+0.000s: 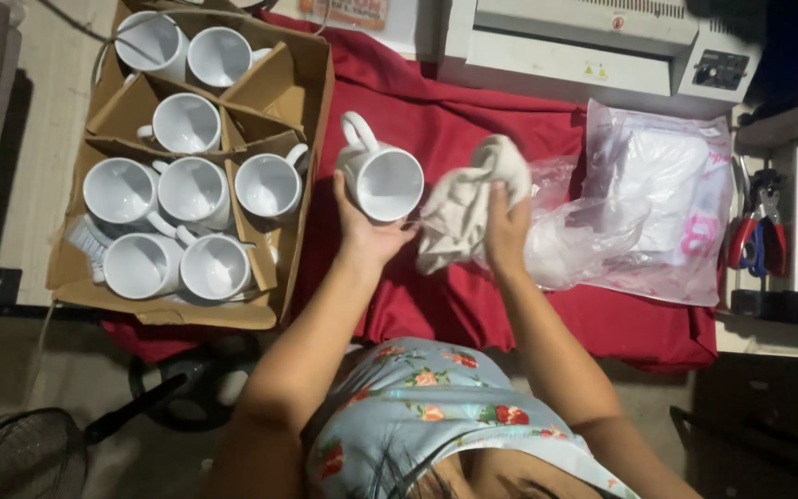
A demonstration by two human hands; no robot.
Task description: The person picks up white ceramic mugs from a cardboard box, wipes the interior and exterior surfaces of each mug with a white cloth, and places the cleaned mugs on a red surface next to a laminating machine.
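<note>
A: What do you get from the head view?

B: I see my left hand (368, 225) cupped from below around a glossy white ceramic mug (382, 177), fingers closed on its wall. The mug lies tilted, mouth toward the camera, its handle pointing to about eleven o'clock. It sits just left of the picture's centre, held above the red cloth-covered tabletop (473, 305).

A: And the other one?

B: My right hand (506, 231) is clamped on a crumpled off-white rag (465, 201), at three o'clock from the mug. The rag comes close to the mug's rim; I cannot tell whether it touches. The two hands are apart, each on its own thing.

A: What lies around them?

B: At nine o'clock from the mug stands an open brown cardboard box with dividers (293, 88), holding eight more white mugs (195, 189), all mouth up. At three o'clock, past the rag, is a crumpled clear plastic bag (576, 242), and beyond it a flat clear packet with white contents and pink print (671, 199). At one o'clock, along the far edge, sits a white laminating machine (593, 55). Far out at three o'clock, red-handled pliers (757, 233) hang on a stand.

A: Anything nearer to you?

B: At six o'clock, only my pale blue flowered top (436, 407); at seven o'clock, on the floor, a dark fan grille (20, 457).
</note>
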